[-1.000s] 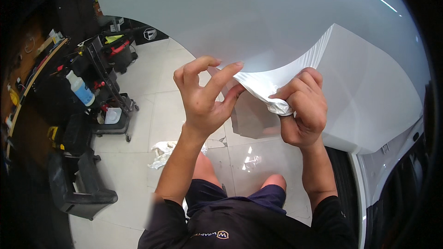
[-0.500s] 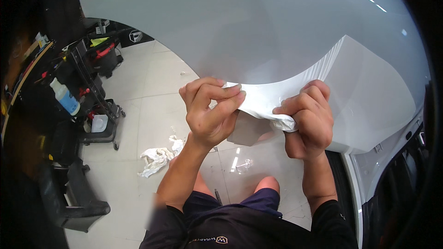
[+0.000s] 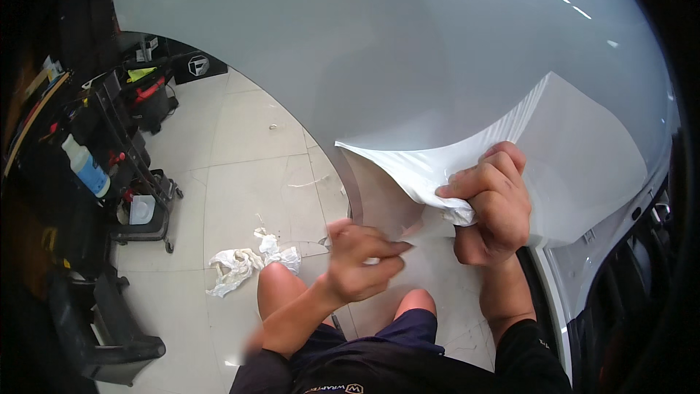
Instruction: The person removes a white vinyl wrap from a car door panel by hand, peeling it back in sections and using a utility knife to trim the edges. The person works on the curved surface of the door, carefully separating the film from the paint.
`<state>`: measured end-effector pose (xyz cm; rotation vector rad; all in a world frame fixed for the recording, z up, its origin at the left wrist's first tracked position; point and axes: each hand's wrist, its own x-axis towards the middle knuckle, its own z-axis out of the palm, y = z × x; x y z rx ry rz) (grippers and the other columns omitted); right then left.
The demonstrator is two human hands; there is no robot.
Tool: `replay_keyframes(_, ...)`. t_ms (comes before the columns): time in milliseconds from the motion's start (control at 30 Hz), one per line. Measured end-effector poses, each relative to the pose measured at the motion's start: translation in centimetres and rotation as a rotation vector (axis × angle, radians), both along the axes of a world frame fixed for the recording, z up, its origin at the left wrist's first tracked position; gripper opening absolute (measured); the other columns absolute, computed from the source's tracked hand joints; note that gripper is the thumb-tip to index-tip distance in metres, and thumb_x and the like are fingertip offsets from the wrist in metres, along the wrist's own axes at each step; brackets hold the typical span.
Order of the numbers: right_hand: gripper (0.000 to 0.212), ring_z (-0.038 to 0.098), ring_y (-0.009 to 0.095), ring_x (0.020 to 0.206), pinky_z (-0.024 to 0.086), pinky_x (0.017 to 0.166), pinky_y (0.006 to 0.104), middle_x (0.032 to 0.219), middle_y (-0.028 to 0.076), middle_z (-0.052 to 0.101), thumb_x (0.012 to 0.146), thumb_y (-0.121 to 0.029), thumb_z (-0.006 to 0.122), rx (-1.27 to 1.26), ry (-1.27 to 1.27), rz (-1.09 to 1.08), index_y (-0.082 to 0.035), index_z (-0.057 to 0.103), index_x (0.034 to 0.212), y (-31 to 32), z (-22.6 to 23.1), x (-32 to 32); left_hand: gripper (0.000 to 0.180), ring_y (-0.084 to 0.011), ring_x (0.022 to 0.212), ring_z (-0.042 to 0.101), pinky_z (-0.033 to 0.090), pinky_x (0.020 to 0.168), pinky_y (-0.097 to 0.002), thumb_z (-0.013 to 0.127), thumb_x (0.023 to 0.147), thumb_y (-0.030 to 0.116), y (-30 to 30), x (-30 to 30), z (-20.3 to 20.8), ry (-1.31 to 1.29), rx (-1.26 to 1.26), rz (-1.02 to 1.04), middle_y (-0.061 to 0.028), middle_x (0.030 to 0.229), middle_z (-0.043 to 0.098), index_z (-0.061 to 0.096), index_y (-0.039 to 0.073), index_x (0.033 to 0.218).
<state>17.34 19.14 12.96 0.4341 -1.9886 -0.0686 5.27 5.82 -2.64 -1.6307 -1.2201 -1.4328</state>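
A white sheet of stretchy film (image 3: 426, 168) is lifted off the lower part of a smooth light grey car panel (image 3: 292, 66), with wrinkles fanning up its right side. My right hand (image 3: 496, 204) is closed on the bunched lower edge of this film and holds it pulled toward me. The film's left corner sticks out free at the panel's curved edge. Below it, away from the film, my left hand (image 3: 364, 259) has its fingers curled in and is slightly blurred. A small white spot shows between its fingers; I cannot make out what it is.
Crumpled white film (image 3: 237, 266) lies on the tiled floor (image 3: 248, 190) beside my knee. At left stand a black wheeled cart (image 3: 149, 230), a white and blue bottle (image 3: 86, 168) and a black seat (image 3: 109, 343). An open car door area (image 3: 620, 277) is at right.
My left hand has let go of the film's left end and dropped down toward my lap. The right hand keeps its grip, slightly lower in view.
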Motion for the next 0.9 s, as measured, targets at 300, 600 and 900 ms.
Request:
replay_keyframes(300,0.02,0.046,0.026,0.062,0.038,0.074,0.0365,0.069,0.007,0.057,0.051,-0.005,0.067,-0.019,-0.002,0.061,-0.002,0.054,0.067,0.0,0.4,0.2,0.084,-0.0224,0.058,0.068,0.053,0.056,-0.028,0.032,0.101,0.071,-2.8,-3.6,11.7,-1.304,-0.777,-0.824,-0.0203,0.08,0.07,0.062,-0.007,0.107)
replay_keyframes(600,0.021,0.042,0.027,0.063,0.035,0.072,0.0356,0.068,0.008,0.048,0.053,0.006,0.059,-0.021,0.01,0.134,-0.003,0.05,0.069,0.3,0.3,0.3,0.032,-0.0105,0.049,0.049,0.036,0.046,-0.0237,0.055,0.105,0.033,0.9,0.2,10.1,-1.234,-0.232,-0.71,-0.0017,0.062,0.056,0.061,0.006,0.089)
replay_keyframes(900,0.022,0.042,0.03,0.067,0.038,0.072,0.0386,0.068,0.009,0.041,0.055,0.005,0.055,-0.067,-0.013,0.229,-0.005,0.042,0.069,0.5,0.1,1.8,0.035,-0.0046,0.048,0.034,0.026,0.044,-0.0233,0.048,0.109,0.029,2.9,5.4,7.1,-1.217,0.188,-0.784,0.0041,0.063,0.043,0.054,0.008,0.08)
